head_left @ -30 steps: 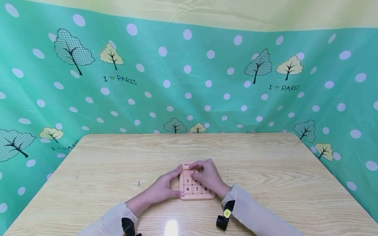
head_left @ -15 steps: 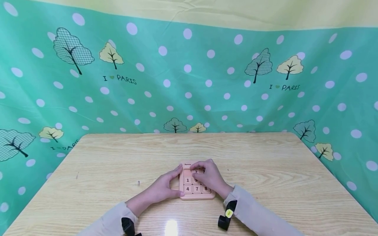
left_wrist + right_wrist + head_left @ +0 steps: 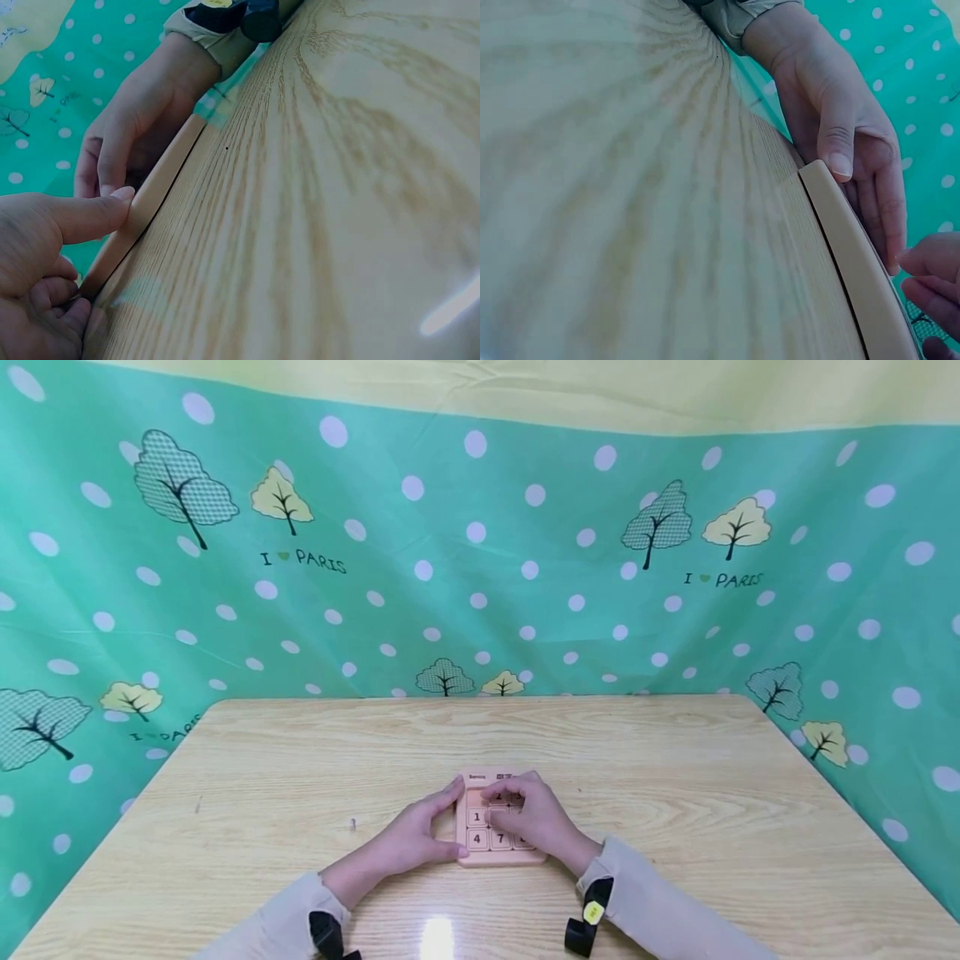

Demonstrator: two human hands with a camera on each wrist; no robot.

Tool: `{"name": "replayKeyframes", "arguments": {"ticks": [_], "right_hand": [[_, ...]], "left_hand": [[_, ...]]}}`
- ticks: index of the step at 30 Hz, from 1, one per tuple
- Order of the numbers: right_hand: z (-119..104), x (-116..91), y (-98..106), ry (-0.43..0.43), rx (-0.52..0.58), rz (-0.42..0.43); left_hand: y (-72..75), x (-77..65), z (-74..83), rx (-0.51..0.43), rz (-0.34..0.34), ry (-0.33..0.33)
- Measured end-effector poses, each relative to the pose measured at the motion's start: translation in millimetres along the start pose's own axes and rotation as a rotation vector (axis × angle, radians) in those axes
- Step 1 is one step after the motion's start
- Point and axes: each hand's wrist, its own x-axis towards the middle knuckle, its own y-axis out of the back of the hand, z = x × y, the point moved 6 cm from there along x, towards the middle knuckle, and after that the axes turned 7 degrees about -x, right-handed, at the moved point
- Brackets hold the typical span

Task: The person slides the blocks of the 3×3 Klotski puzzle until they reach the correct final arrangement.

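Note:
A pink number slide puzzle (image 3: 501, 859) lies flat on the table, with an open slot at its top-left corner. Tiles 1, 2, 4 and 7 can be read; other tiles are partly covered by my right hand. My left hand (image 3: 408, 839) grips the puzzle's left side, thumb at the lower corner and fingers at the upper one. Over the tiles is my right hand (image 3: 543, 822), its thumb and forefinger bent apart near the slot and tile 1. Both wrist views show the puzzle's side edge (image 3: 154, 191) between the left hand (image 3: 832, 105) and right hand (image 3: 142, 120).
The wood-grain table (image 3: 300, 752) reaches back to a green dotted curtain (image 3: 480, 568) with printed trees. A small dark mark (image 3: 353, 823) shows on the table left of the puzzle. Black straps (image 3: 591, 914) sit on both sleeves.
My right hand has shifted slightly toward me and its forearm to the right, uncovering printed characters at the puzzle's top and covering more of tile 8. My left hand stays in place.

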Motion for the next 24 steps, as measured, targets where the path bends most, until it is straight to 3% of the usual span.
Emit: {"name": "replayKeyframes", "arguments": {"ticks": [14, 24], "right_hand": [[-1.2, -0.7, -4.2, 0.032, -0.023, -0.035], [-4.0, -0.5, -3.9, 0.043, -0.048, -0.012]], "left_hand": [[0.0, -0.6, -0.4, -0.008, -0.007, -0.008], [0.9, 0.0, -2.0, 0.009, -0.001, -0.018]]}}
